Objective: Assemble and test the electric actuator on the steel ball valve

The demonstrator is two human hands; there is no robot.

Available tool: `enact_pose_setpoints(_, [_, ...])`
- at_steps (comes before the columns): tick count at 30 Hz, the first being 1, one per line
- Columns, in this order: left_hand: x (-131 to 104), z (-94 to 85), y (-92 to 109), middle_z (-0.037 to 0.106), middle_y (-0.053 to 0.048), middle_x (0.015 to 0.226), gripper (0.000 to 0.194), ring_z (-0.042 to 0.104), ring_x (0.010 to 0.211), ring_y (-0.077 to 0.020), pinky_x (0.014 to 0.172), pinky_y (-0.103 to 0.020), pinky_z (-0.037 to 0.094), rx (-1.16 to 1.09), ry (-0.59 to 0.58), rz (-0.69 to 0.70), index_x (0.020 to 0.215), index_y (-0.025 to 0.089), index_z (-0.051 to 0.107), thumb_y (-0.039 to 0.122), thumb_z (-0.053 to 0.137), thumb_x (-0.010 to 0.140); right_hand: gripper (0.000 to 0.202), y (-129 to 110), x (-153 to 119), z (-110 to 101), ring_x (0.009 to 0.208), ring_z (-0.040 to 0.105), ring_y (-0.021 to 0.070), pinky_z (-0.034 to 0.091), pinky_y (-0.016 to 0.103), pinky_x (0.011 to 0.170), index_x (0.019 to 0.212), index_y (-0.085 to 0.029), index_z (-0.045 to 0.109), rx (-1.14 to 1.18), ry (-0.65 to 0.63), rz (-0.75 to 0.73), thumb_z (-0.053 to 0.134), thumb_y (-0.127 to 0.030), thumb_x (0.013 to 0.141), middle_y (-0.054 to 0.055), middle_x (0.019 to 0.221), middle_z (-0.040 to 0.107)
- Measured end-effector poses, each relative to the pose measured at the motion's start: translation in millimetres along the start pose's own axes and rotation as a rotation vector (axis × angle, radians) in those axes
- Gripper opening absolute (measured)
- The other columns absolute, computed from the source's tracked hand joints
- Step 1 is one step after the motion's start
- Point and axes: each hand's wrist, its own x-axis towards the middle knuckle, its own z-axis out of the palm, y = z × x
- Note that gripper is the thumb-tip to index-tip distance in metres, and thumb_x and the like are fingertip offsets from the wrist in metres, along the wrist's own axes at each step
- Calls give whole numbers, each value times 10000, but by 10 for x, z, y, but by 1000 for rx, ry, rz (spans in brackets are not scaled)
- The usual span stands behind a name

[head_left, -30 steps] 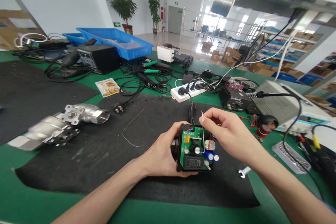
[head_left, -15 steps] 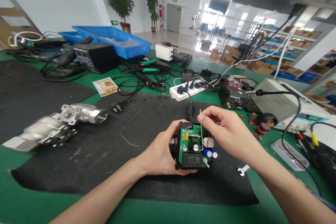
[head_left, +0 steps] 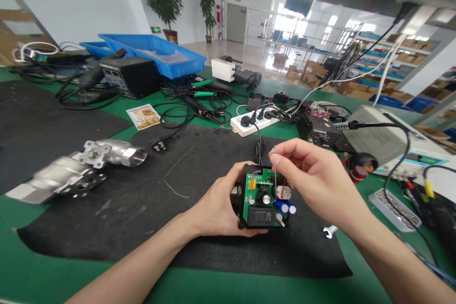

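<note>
My left hand (head_left: 219,204) is wrapped around a black open housing (head_left: 244,221) from its left side. Inside sits a green circuit board (head_left: 258,190) with a black relay, a round black capacitor and blue cylindrical capacitors at its right edge. Between thumb and fingertips, my right hand (head_left: 313,178) pinches a thin L-shaped hex key (head_left: 275,175). The key stands nearly upright, its lower end down among the parts at the board's right side. What that tip touches cannot be made out. Red wires show beside it, partly behind my fingers.
A black mat (head_left: 135,209) lies beneath my hands. To the left rest metal valve bodies (head_left: 67,175). A power strip (head_left: 245,126) with plugs and tangled cables is behind the housing. On the right are a wrench (head_left: 330,232), a tray of small parts (head_left: 394,211) and a bench instrument (head_left: 377,137).
The pinched hex key has turned slightly about its upright axis, and its bent foot shows less. My right hand has shifted a little to the right and up; the left still holds the housing.
</note>
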Motion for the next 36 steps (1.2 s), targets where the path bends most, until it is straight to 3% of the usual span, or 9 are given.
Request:
enact_pose_setpoints(4, [2,-19,10,668,-44,1280,1009,699,1094,-234,945,-321,551,7,-30,-20,1419,254,326,400,932,624,25,-10,-198,-19,780,645,96,498,204,693,1009,-262,666,-250,77,-232,653,-247,994,-43,918,704])
enact_pose_setpoints(7, [6,-32,19,681,-47,1250,1012,707,1078,-237,943,-326,554,8,-39,-26,1419,245,316,400,928,628,112,-4,-353,-41,813,660,86,501,202,757,1027,-265,650,-436,131,-403,656,-164,979,-52,934,716])
enact_pose_setpoints(14, [13,-31,21,687,-67,1247,1007,705,1098,-253,963,-338,550,0,-36,-10,1411,235,326,403,928,622,217,-3,-571,-81,873,720,98,559,197,804,1076,-245,646,-484,164,-582,666,-85,930,-25,959,760])
enact_pose_setpoints(19, [7,-27,19,685,-76,1257,1010,710,1070,-262,931,-348,560,-13,-24,-17,1409,240,329,396,927,610,231,-64,-656,-75,813,763,126,609,198,706,1011,-230,679,-574,162,-660,611,-42,895,18,937,796])
enact_pose_setpoints(22, [6,-29,29,681,-75,1270,1007,710,1073,-256,939,-344,558,-31,-38,-26,1411,242,326,383,926,615,208,-50,-737,-80,819,783,122,616,157,733,974,-215,715,-653,187,-658,618,-52,887,28,932,810])
enact_pose_setpoints(26, [13,-39,58,671,-64,1274,980,697,1093,-244,958,-326,544,-28,-26,-9,1393,238,345,375,929,618,278,68,-876,-102,929,796,150,630,160,843,1114,-233,712,-688,202,-629,676,-96,874,30,1056,815])
enact_pose_setpoints(30, [16,-48,82,670,-63,1268,959,693,1100,-243,965,-329,538,-33,-37,-20,1387,234,348,353,923,628,411,195,-982,-147,998,788,204,659,212,848,1219,-265,691,-750,170,-671,723,-96,846,41,1161,796])
enact_pose_setpoints(34, [9,-46,79,669,-67,1268,962,685,1120,-254,979,-336,531,-22,-26,-6,1384,232,355,361,927,621,435,259,-1054,-163,985,788,257,674,261,840,1229,-215,700,-743,91,-727,718,-68,820,97,1191,779])
enact_pose_setpoints(36, [7,-45,76,667,-61,1274,968,685,1122,-247,974,-325,530,-18,-27,-3,1386,237,353,365,931,620,422,258,-1081,-116,959,791,275,683,287,817,1201,-225,716,-728,135,-696,714,-64,812,91,1159,788])
